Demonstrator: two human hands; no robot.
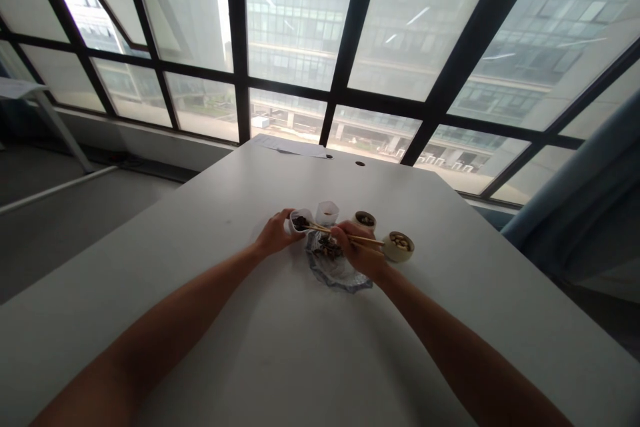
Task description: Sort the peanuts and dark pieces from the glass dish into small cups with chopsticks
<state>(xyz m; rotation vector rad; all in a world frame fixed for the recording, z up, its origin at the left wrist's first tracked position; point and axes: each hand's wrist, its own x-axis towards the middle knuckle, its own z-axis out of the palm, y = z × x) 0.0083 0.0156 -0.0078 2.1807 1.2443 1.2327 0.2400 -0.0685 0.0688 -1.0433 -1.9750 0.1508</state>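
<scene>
My left hand (277, 233) is wrapped round a small white cup (296, 229) with dark bits inside, tilted a little towards the right. My right hand (359, 248) grips a pair of wooden chopsticks (320, 228), whose tips reach the mouth of that cup. Below them lies a clear scalloped glass plate (345, 278) bearing brown dried pieces (329, 250). A second white cup (327, 212) stands behind the plate. To the right are a pale cup (365, 219) with dark contents and another pale cup (399, 250) holding light tan pieces. My right hand partly hides the plate.
Everything stands on a large white table (250, 333). Papers (290, 146) lie at its far edge, close to two dark round holes. Tall black-framed windows rise behind. A blue curtain (580, 207) hangs at the right, and another table (20, 88) is at the far left.
</scene>
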